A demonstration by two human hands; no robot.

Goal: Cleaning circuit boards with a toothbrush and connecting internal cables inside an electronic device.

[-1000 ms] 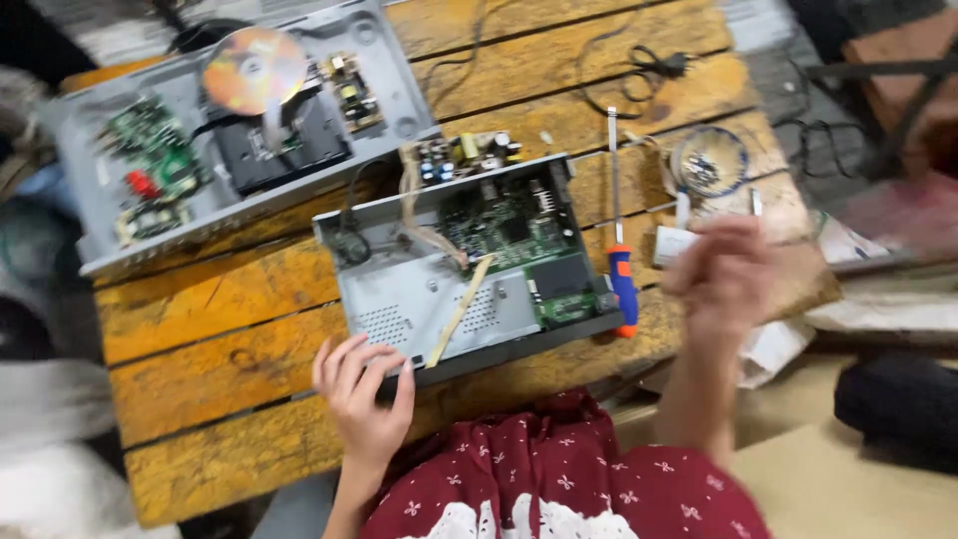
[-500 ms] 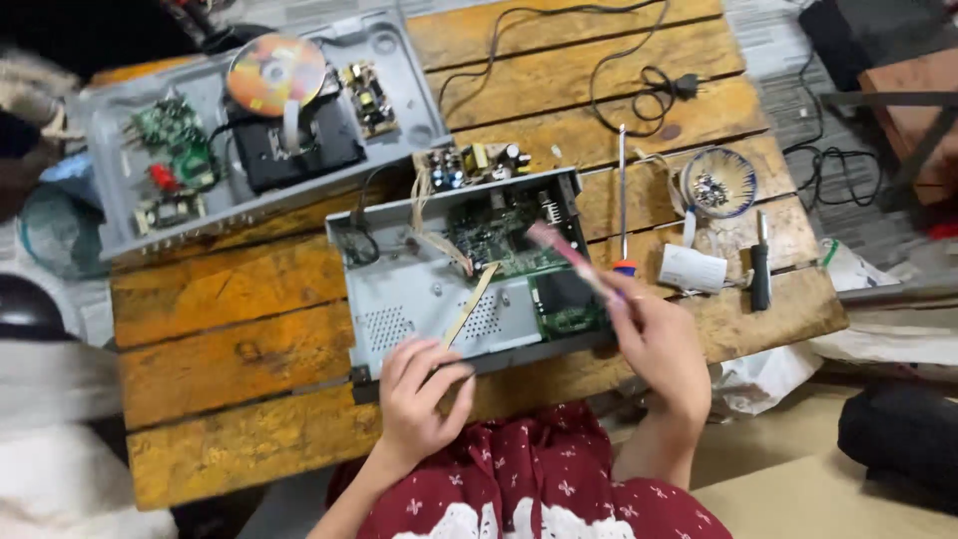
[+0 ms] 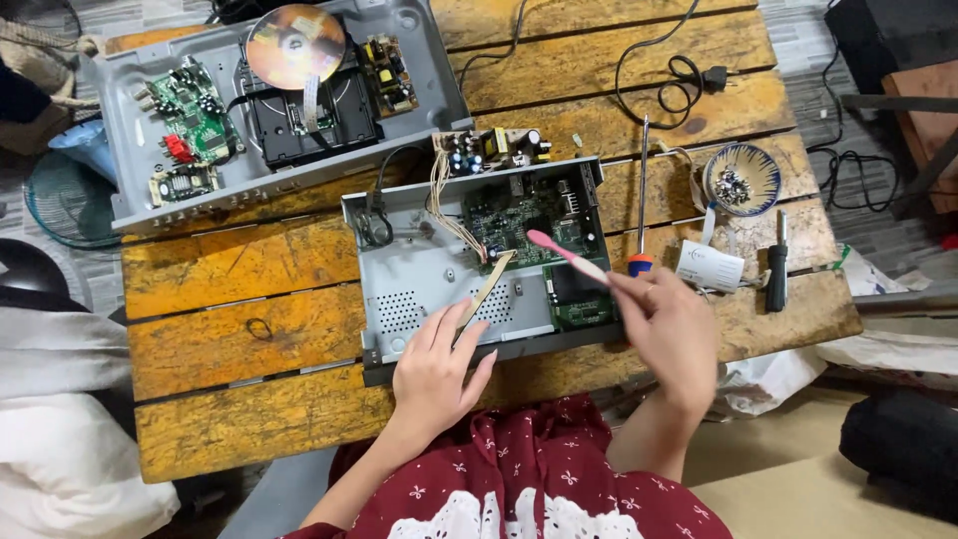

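Observation:
An opened grey metal device chassis (image 3: 419,279) lies on the wooden slat table (image 3: 239,269), with a green circuit board (image 3: 519,215) inside it. My left hand (image 3: 439,364) rests flat on the chassis's near edge, fingers spread, holding nothing. My right hand (image 3: 669,329) grips a pink toothbrush (image 3: 564,252); its head points left over the green board. A flat beige ribbon cable (image 3: 487,289) runs diagonally inside the chassis between my hands.
A second opened player (image 3: 180,200) with a disc (image 3: 294,45) sits at the back left. Right of the chassis lie a long screwdriver (image 3: 642,190), a bowl of screws (image 3: 740,180), a white adapter (image 3: 709,265), a black tool (image 3: 777,265) and a power cable (image 3: 689,75).
My right hand came in from the right side holding the pink toothbrush and brought it over the green board. My left hand shifted slightly right along the chassis edge.

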